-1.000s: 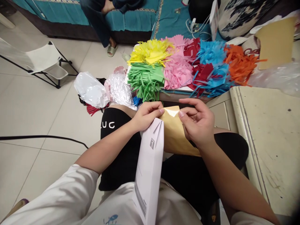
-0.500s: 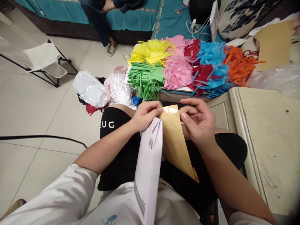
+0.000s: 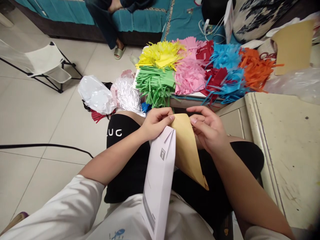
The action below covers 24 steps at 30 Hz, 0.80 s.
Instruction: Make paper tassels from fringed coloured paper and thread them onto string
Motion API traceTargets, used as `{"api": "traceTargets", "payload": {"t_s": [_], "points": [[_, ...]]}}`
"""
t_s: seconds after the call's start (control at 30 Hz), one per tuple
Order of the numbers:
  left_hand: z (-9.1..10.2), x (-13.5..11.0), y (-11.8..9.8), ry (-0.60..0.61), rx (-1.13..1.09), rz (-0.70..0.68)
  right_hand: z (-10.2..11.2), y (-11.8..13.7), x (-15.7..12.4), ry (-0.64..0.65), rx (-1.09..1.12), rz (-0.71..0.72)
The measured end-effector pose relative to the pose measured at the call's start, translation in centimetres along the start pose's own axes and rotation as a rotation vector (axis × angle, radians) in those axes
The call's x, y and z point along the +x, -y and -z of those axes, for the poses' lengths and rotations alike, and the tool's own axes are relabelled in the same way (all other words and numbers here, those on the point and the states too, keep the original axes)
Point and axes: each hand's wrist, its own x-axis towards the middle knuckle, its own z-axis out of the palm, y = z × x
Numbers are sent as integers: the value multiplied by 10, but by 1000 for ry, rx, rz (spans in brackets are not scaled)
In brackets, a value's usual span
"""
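My left hand [image 3: 158, 122] is closed, its thumb pressing the top left corner of a tan paper sheet or envelope [image 3: 186, 146] that hangs over my lap. A folded white paper [image 3: 160, 173], printed with a grey label bearing the number 1, hangs below the same hand and partly overlaps the tan paper. At the upper right edge of the tan paper, my right hand [image 3: 210, 128] pinches with thumb and middle finger, while its index finger reaches out above. The lower tip of the tan paper is folded over. The fingertips behind the papers are hidden.
Fringed paper bundles in yellow [image 3: 161, 55], green [image 3: 155, 81], pink [image 3: 191, 75], blue [image 3: 226, 56] and orange [image 3: 256, 68] lie ahead. A worn cream cabinet top [image 3: 287, 143] stands at right. White plastic bag [image 3: 96, 95] and folding stool [image 3: 46, 60] are left. Another person's leg [image 3: 102, 23] shows by the sofa.
My right hand has shifted slightly left, and its thumb has come onto the tan paper's edge. The tan paper has bent a little and lost its bright glare near the top.
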Motion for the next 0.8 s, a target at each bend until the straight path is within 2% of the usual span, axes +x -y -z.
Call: {"api": "traceTargets", "payload": {"t_s": [0.1, 0.2, 0.33, 0.43, 0.53, 0.6, 0.7, 0.8], "points": [[1, 1, -2, 35, 15, -24, -4, 2, 1, 19, 30, -123], [1, 3, -3, 57, 23, -31, -7, 3, 2, 12, 56, -154], [-1, 2, 0, 67, 12, -20, -8, 4, 1, -21, -51, -25], [-5, -1, 4, 26, -57, -6, -8, 4, -1, -141, -237, 117], [-9, -2, 6, -29, -68, -28, -10, 3, -3, -233, -364, 186], [-11, -2, 7, -20, -26, -61, -11, 0, -3, -206, -356, 202], [-14, -1, 6, 28, 28, -113, -11, -5, -2, -86, -275, 186], [-15, -1, 5, 9, 76, -177, -10, -10, 0, -1, -186, 138]]}}
